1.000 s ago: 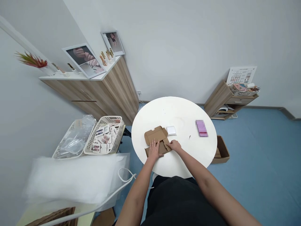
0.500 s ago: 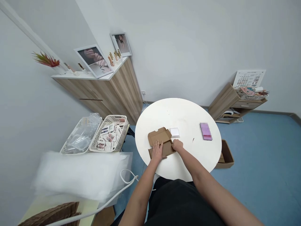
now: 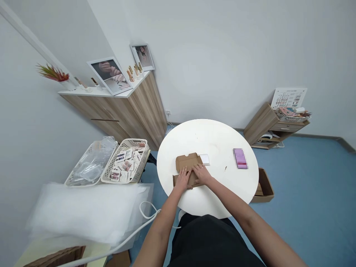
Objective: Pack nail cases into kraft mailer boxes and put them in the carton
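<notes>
Cardboard mailer box, partly folded, on round white table; head view, 2 hands on it.

Logged from my remote station: left hand and right hand lie palm-down on the cardboard, just beside each other, not clamped. I place the box near the table edge closest to the body, just beside 1 white square pad. Also on the table: 1 purple package, pixelated. Left of the table, I count 1 beige basket of nail cards and 1 white basket of clear plastic bags.
</notes>
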The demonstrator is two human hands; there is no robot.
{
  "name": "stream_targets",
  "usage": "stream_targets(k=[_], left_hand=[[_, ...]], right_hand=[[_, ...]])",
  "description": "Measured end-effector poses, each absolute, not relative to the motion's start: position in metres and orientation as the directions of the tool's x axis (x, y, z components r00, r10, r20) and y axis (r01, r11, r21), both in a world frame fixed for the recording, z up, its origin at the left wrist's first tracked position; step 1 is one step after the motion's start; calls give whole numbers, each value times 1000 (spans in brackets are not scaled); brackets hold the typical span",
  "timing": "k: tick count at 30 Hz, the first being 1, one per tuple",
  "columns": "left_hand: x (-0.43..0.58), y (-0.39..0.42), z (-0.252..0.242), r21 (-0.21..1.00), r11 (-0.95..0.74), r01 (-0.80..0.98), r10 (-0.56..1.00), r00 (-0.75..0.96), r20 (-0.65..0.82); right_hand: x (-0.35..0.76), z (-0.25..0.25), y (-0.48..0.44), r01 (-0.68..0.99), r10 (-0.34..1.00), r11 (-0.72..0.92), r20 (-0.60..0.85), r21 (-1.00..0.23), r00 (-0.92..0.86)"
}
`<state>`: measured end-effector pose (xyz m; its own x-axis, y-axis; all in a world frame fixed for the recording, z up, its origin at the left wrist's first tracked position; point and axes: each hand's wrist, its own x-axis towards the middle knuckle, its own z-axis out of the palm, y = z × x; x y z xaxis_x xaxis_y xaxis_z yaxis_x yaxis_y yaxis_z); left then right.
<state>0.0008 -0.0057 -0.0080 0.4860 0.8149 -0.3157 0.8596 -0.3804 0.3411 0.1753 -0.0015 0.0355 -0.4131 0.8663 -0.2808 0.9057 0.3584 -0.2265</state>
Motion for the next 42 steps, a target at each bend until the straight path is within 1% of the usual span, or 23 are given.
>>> stream_targets(k=[2, 4, 6, 8, 9, 11, 13, 15, 22, 29, 32, 35, 38, 40, 42], left_hand=[[-1, -5, -7, 360, -395, 845, 813, 504, -292], [-3, -7, -6, 379, -406, 832, 811, 519, -271], [-8, -12, -4, 400, -422, 813, 812, 536, -233], [-16, -18, -1, 416, -421, 806, 839, 520, -158], [-22, -22, 1, 417, -390, 821, 873, 473, -116], [-36, -27, 5, 407, -243, 880, 956, 290, -55], [-48, -30, 9, 382, -62, 922, 995, 87, -48], [-54, -29, 12, 346, 38, 938, 997, -10, -80], [-26, -8, 13, 291, 50, 956, 989, -5, -151], [-8, -2, 12, 308, 169, 936, 969, -101, -226], [-13, -7, 14, 313, 125, 942, 978, -64, -198], [-22, -15, 19, 313, 46, 948, 991, -5, -131], [-32, -31, 24, 301, 50, 952, 998, -37, -51], [-37, -44, 26, 273, 80, 959, 996, -65, -63], [-38, -57, 26, 235, 107, 966, 985, -71, -156]], right_hand=[[170, 28, -3, 901, 830, 374, -353, -222, -432], [167, 21, -4, 919, 824, 338, -408, -203, -393], [166, 16, -5, 932, 827, 312, -430, -186, -362], [167, 13, -6, 936, 827, 304, -438, -177, -352], [168, 13, -6, 937, 826, 301, -444, -177, -349], [169, 12, -6, 939, 819, 294, -459, -177, -343], [169, 11, -5, 940, 816, 291, -467, -178, -341], [168, 10, -5, 941, 814, 291, -472, -174, -339], [167, 7, -4, 943, 818, 278, -469, -184, -333], [168, 1, -2, 942, 828, 277, -451, -189, -334], [168, 0, -3, 943, 827, 283, -453, -176, -333], [167, 2, -5, 944, 828, 289, -453, -160, -330], [168, 5, -7, 944, 830, 289, -450, -157, -329], [168, 5, -7, 944, 827, 289, -454, -162, -331], [169, 4, -6, 942, 824, 289, -456, -171, -336]])
